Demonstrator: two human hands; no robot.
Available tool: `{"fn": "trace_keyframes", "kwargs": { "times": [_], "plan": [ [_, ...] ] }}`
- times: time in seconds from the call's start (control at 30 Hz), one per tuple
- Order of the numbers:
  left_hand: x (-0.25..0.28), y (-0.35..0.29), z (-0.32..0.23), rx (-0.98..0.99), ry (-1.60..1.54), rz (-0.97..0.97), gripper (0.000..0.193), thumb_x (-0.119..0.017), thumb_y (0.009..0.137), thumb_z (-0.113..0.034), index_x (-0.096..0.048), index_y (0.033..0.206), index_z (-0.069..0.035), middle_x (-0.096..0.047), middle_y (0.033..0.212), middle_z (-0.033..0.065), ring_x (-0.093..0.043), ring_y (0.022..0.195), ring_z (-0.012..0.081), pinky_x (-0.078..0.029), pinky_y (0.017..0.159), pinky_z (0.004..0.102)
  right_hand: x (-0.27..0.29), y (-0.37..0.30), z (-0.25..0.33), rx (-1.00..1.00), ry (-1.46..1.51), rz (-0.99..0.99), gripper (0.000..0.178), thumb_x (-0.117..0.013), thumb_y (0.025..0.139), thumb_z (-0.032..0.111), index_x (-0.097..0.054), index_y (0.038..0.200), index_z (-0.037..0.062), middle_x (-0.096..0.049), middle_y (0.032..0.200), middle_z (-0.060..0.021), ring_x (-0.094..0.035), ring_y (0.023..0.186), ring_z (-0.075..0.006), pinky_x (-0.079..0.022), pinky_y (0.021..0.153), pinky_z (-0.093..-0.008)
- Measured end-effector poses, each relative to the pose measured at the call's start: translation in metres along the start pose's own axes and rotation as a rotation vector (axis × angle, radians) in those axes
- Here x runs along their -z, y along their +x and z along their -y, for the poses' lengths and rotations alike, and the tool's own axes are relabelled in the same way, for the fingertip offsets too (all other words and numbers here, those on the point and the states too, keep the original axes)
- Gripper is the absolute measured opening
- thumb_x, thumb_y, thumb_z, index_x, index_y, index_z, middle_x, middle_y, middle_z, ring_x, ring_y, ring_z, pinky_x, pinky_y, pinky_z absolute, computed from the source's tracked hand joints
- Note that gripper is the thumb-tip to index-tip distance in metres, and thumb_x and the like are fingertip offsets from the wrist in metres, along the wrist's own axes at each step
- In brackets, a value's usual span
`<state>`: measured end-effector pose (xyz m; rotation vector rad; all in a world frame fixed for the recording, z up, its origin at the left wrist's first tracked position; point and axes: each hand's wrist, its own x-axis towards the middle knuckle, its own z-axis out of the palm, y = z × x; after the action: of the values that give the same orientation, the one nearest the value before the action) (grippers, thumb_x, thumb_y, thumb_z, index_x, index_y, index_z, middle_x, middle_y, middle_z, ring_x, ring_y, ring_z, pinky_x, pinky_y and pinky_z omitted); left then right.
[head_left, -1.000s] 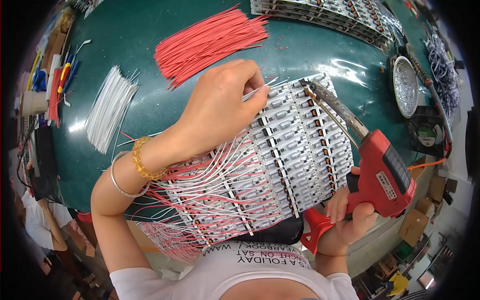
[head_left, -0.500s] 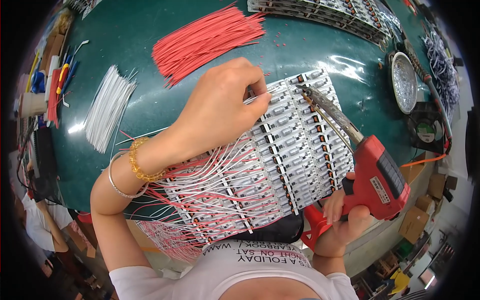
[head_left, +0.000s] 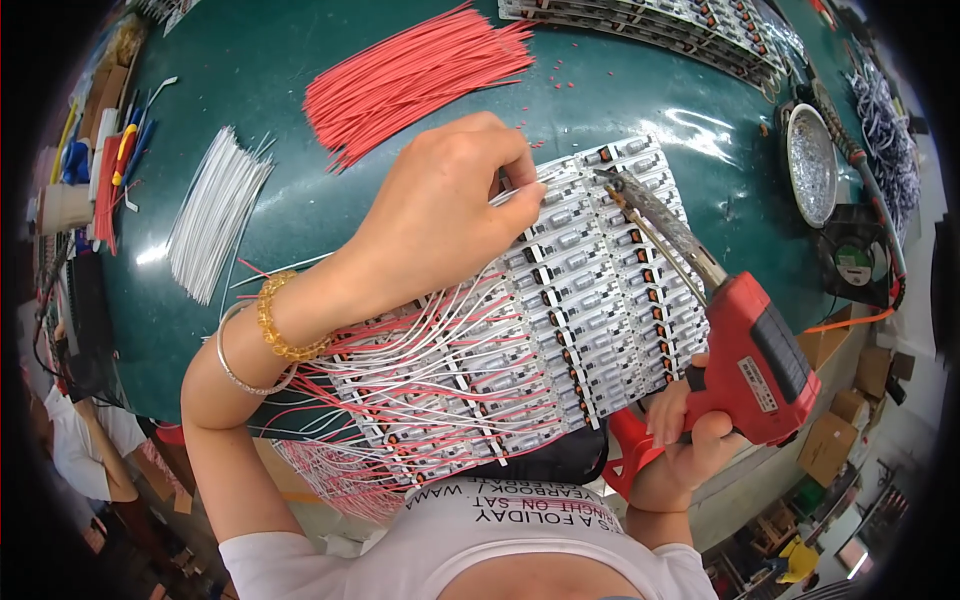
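Observation:
My left hand (head_left: 455,205) is closed in a pinch over the upper part of a panel of circuit boards (head_left: 590,300). A thin wire appears to lie between thumb and forefinger, mostly hidden by the hand. In my right hand (head_left: 685,435) is a red soldering gun (head_left: 755,360), gripped by its handle, with its long barrel pointing up and left. The tip is over the panel's upper rows, right of my left fingertips. Red and white wires (head_left: 430,350) hang from the panel's left part, passing beneath my left forearm.
A bundle of red wires (head_left: 410,85) and a bundle of white wires (head_left: 215,215) lie on the green table (head_left: 270,60). Stacked panels (head_left: 650,45) are at the back. On the right are a metal dish (head_left: 810,165) and a small black fan (head_left: 855,260). Hand tools (head_left: 128,150) stand at the left.

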<state>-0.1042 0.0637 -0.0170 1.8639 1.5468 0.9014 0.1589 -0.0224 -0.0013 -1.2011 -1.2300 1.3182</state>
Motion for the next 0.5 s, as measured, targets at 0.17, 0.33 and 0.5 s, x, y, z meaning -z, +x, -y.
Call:
{"fn": "trace_keyframes", "kwargs": {
  "times": [0.17, 0.33, 0.5],
  "plan": [
    [-0.0004, 0.0001, -0.0001, -0.006, 0.002, -0.003, 0.012, -0.066, 0.077, -0.008, -0.058, 0.074, 0.001, -0.057, 0.074, 0.0055, -0.053, 0.064, 0.0139, -0.044, 0.058, 0.0265, -0.0007, 0.0012, 0.0031, -0.005, 0.011, 0.016, 0.074, -0.058, 0.085, 0.051, -0.039, 0.120, -0.0118, -0.042, 0.049, -0.0002, -0.040, 0.036, -0.0091, -0.036, 0.038, -0.0227],
    [-0.0008, 0.0003, -0.0007, -0.006, 0.004, -0.002, 0.012, -0.066, 0.078, -0.008, -0.059, 0.074, 0.001, -0.057, 0.074, 0.0054, -0.053, 0.064, 0.0136, -0.044, 0.058, 0.0263, 0.0002, -0.0014, -0.0025, 0.001, 0.029, -0.002, 0.077, -0.058, 0.086, 0.051, -0.037, 0.124, -0.0127, -0.043, 0.050, -0.0007, -0.041, 0.038, -0.0089, -0.036, 0.039, -0.0223],
    [-0.0001, 0.0004, -0.0001, -0.004, 0.007, 0.003, 0.013, -0.066, 0.078, -0.008, -0.059, 0.074, 0.001, -0.057, 0.074, 0.0052, -0.053, 0.064, 0.0133, -0.043, 0.058, 0.0261, 0.0002, -0.0020, -0.0013, -0.022, 0.009, 0.007, 0.078, -0.058, 0.086, 0.050, -0.036, 0.125, -0.0128, -0.043, 0.050, -0.0008, -0.042, 0.039, -0.0089, -0.036, 0.039, -0.0221]
  ]
}}
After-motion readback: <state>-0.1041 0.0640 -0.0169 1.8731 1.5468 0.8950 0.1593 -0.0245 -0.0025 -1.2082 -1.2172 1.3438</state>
